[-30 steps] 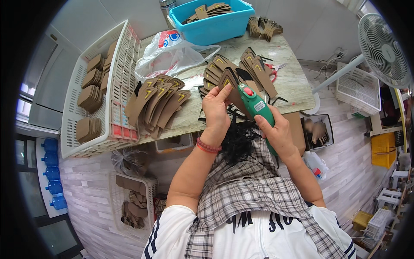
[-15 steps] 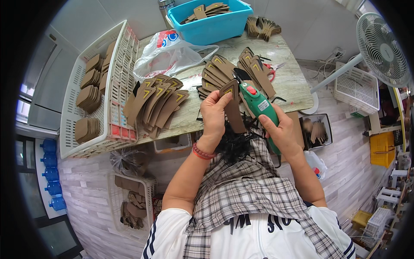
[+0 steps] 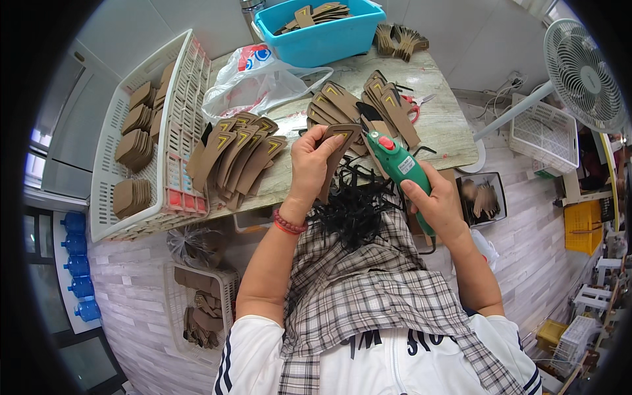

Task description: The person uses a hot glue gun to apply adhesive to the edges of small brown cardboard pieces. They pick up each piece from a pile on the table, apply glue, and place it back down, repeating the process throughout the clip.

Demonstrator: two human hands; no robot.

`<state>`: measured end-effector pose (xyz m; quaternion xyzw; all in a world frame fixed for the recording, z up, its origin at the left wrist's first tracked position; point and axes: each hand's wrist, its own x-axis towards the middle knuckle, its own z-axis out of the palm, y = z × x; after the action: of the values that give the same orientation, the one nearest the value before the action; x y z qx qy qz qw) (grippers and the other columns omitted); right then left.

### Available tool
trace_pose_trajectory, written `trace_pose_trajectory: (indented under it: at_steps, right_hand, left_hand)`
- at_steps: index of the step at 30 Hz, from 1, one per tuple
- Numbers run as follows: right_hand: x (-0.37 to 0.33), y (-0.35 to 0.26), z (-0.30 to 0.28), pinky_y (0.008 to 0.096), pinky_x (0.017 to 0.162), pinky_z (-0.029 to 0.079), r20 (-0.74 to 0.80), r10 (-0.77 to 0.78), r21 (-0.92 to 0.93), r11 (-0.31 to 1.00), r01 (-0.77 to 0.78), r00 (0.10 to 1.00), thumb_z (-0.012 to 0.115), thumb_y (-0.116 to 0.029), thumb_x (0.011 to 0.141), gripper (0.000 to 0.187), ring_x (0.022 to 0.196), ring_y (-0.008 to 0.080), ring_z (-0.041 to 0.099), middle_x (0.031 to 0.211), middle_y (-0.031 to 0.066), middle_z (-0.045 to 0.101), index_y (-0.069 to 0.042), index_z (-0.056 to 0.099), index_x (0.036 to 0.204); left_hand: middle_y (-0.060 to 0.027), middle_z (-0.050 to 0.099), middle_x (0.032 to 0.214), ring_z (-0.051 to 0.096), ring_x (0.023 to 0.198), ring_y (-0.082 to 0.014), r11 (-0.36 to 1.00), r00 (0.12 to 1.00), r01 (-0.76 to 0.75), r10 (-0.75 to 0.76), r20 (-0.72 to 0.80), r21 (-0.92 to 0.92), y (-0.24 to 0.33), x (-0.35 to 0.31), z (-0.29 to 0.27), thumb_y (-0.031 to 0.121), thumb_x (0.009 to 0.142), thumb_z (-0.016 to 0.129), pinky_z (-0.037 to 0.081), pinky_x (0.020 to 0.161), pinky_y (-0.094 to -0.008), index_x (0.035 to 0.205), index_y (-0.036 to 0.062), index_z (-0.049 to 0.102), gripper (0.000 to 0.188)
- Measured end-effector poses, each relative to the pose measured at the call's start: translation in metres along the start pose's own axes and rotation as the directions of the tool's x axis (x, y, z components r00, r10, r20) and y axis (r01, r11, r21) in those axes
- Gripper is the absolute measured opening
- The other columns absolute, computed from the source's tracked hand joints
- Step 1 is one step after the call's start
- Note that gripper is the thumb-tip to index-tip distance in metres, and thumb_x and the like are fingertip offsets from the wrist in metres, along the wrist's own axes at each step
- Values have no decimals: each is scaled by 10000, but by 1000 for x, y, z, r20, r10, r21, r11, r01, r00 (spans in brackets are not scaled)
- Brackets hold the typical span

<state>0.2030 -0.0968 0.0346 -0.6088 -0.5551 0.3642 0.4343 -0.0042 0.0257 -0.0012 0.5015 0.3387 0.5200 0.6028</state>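
Note:
My left hand (image 3: pixel 308 161) pinches a curved brown fabric tab (image 3: pixel 334 153) with a yellow angled mark near its top. In my right hand (image 3: pixel 436 203) is a green pair of electric scissors (image 3: pixel 399 164) with a red switch, its dark tip pointing away from me. A gap separates that tip from the held tab. Below my hands, a heap of thin black strips (image 3: pixel 352 209) lies on the plaid apron (image 3: pixel 368 289). Similar brown tabs are fanned in a pile (image 3: pixel 240 155) left of my left hand, and another pile (image 3: pixel 392 108) rests beyond the scissors.
A white plastic crate (image 3: pixel 141 164) with stacked brown pieces stands left of the table (image 3: pixel 441 125). At the back are a blue tub (image 3: pixel 322 39) of tabs and a plastic bag (image 3: pixel 253 85). Red-handled scissors (image 3: pixel 416 112) lie at right, near a fan (image 3: pixel 586 76).
My left hand has moved left with the tab, away from the electric scissors' tip. The scissors have shifted slightly toward me, and more of the black strips shows.

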Motion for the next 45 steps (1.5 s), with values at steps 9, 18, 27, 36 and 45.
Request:
trace_pose_trajectory:
  at_steps: [9, 18, 27, 36, 45]
  right_hand:
    - [1, -8, -11, 304, 661, 501, 98, -40, -115, 992, 51, 994, 696, -298, 843, 437, 688, 165, 621, 802, 99, 647, -24, 578, 1162]
    - [4, -9, -23, 317, 675, 507, 217, -89, -183, 974, 130, 972, 712, -296, 826, 460, 700, 227, 647, 839, 137, 651, -22, 571, 1167]
    - [13, -17, -5, 310, 687, 501, 238, -97, -144, 980, 134, 966, 710, -298, 830, 457, 733, 206, 640, 850, 127, 658, -27, 574, 1171]
    - [-5, 18, -4, 270, 535, 460, 106, 79, -38, 996, -75, 991, 683, -271, 855, 416, 551, 101, 560, 703, 44, 610, -14, 578, 1165]
    - [-9, 35, 9, 249, 468, 428, 24, 117, 31, 993, -117, 993, 678, -289, 873, 406, 495, 81, 529, 665, 29, 576, -7, 580, 1147]
  left_hand:
    - [-8, 666, 859, 573, 734, -42, 995, 986, -18, 1, 164, 100, 17, 6, -22, 20, 856, 653, 468, 682, -187, 939, -22, 666, 94]
    - [24, 603, 791, 527, 746, -39, 938, 938, 60, -171, 302, 342, 37, 10, -32, 44, 821, 680, 429, 692, -194, 896, -40, 676, 112]
    - [6, 629, 816, 553, 713, -47, 909, 917, 28, -189, 351, 416, 34, -1, -29, 45, 820, 669, 450, 655, -183, 899, -14, 679, 99]
    - [-72, 612, 985, 546, 952, -189, 279, 959, 18, 265, -95, 960, 75, 34, -184, 195, 813, 687, 424, 858, -340, 993, 14, 660, 257]
    - [-106, 585, 1039, 472, 1075, -286, 124, 922, 106, 359, -144, 987, -66, 88, -54, 308, 750, 728, 335, 928, -477, 887, 57, 711, 286]
